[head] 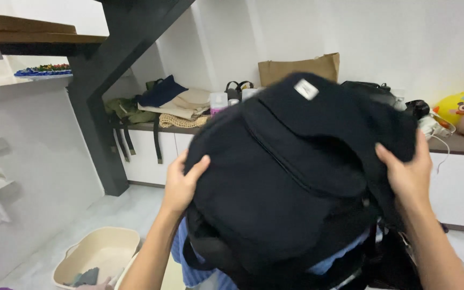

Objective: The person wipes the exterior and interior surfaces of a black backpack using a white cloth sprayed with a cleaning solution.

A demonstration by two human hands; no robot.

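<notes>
Backpack (296, 177) at centre: matt black woven cloth, small white fabric label at 12 o'clock. Basin (100, 252) at 8: smooth cream plastic. Bag (296, 69) at 12: matt brown paper. Stair tread (22, 31) at 10: wood.

Both arms are being raised from the bottom edge, bare forearms angled upward and slightly inward, roughly level with each other and well apart. The left hand (181, 182) is being held at mid-frame left, fingers curled and pressed flat, thumb pointed up and to the right, wrist bent back a little. The right hand (408, 173) is being held at mid-frame right, back of the hand turned toward the camera, thumb stretched left, fingers wrapped over and partly hidden. Both hands are being kept closed in a grip. Elbows are cut off by the frame edge.
</notes>
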